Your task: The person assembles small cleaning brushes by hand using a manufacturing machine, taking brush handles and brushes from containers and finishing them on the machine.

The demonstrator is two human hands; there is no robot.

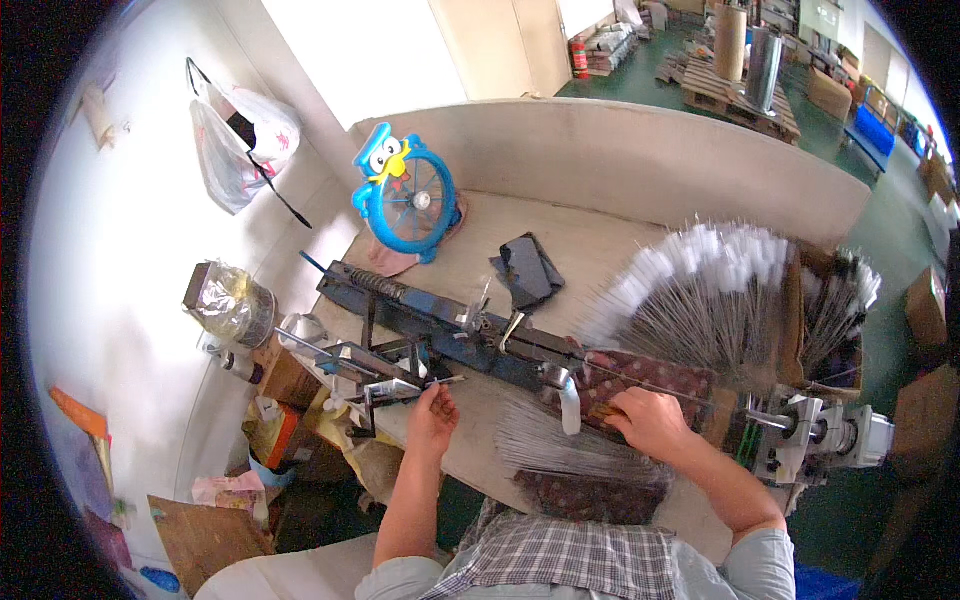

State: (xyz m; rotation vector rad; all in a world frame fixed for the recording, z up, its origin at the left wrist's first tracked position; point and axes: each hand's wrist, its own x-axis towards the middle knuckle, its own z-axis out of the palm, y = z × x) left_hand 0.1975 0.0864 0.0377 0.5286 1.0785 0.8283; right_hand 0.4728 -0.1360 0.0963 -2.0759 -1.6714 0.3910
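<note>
Both hands work at a cluttered bench: the left hand (pixel 432 412) pinches a thin rod (pixel 448 381) at the metal jig (pixel 385 385), fingers closed on its near end, while the right hand (pixel 650 420) rests palm-down, fingers curled, on a patterned cloth (pixel 640 378); whether it grips anything underneath cannot be told.

At far left, a plastic bag (pixel 240 140) hangs on the white wall. Below it a jar wrapped in clear film (pixel 228 302) stands beside small boxes (pixel 285 385) at the bench's edge. A blue cartoon-bird fan (pixel 408 195) stands at the back of the bench (pixel 590 245). A long blue machine bar (pixel 430 320) runs diagonally across the bench from the fan's foot toward the right hand, with a dark folded cloth (pixel 528 270) lying just behind it.

Between the two hands, a loose pile of thin grey rods (pixel 570 445) lies on the near edge, touching the patterned cloth. Behind the right hand, a dense fan of white-tipped rods (pixel 700 290) spreads out of a cardboard box (pixel 800 300). At far right a grey motor (pixel 825 435) sits at the bar's end.
</note>
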